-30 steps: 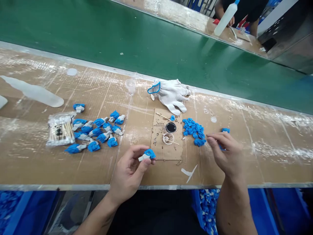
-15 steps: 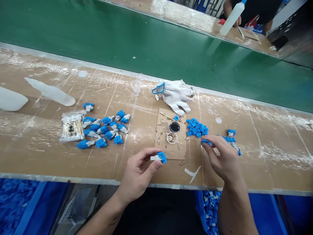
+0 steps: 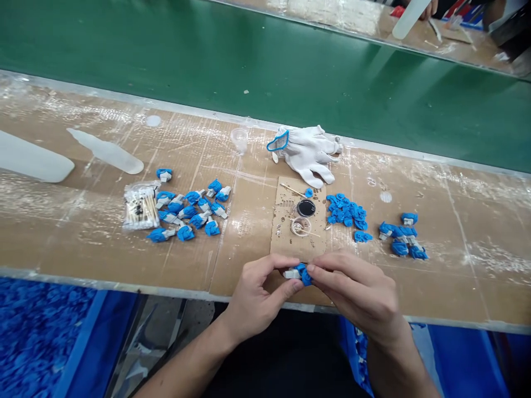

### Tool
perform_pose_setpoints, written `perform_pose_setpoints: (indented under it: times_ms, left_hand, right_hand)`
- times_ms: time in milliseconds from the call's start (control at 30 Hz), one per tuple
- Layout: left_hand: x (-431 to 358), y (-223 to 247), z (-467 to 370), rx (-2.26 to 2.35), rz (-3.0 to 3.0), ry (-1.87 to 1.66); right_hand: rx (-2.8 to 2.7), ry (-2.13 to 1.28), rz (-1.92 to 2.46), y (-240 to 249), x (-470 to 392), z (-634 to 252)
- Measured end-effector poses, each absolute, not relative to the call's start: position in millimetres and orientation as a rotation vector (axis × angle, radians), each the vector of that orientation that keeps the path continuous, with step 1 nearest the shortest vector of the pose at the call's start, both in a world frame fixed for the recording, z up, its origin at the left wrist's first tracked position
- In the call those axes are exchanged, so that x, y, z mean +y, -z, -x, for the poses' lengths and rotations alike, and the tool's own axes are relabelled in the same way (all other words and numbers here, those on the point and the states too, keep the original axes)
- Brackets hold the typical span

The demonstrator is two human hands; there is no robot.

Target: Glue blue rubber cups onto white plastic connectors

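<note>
My left hand (image 3: 261,293) pinches a small blue and grey plastic part (image 3: 292,273) between thumb and fingers, its grey end toward the palm. On the blue end of that same part press the closed fingertips of my right hand (image 3: 360,290). Whether a separate small piece sits under those fingertips is hidden. Just beyond both hands lies a stained cardboard piece (image 3: 284,243) with a cup of black liquid (image 3: 306,208), a clear cup (image 3: 300,226) and cotton swabs. Right of it is a pile of small blue pieces (image 3: 346,211), with a few more (image 3: 363,236) apart from it.
Blue-grey parts lie in a left group (image 3: 188,213) and a right group (image 3: 400,232). A bag of cotton swabs (image 3: 141,207), white gloves (image 3: 309,152) and a translucent bottle-like piece (image 3: 105,150) are on the table. Behind runs a green belt (image 3: 249,61); a co-worker's hand (image 3: 431,8) shows beyond.
My right hand has moved left from beside the blue pile to the part in my left hand, and both hands now meet on it. The view has shifted slightly.
</note>
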State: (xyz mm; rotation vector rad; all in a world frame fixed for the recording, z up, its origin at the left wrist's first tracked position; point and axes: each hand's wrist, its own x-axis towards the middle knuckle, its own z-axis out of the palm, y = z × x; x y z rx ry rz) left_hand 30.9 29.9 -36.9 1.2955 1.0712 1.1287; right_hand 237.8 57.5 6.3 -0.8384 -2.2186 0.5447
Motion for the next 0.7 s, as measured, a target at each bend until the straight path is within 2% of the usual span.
perform_pose_setpoints:
  times_ms: [433,700]
  left_hand:
    - [32,31,-33,0.967,-0.960,-1.100]
    - [32,28,-31,0.921,-1.465,-1.333]
  right_hand:
    - [-2.215,-0.445,0.808,4,44,-227]
    - [-1.750,-0.876,1.004,20,36,-223]
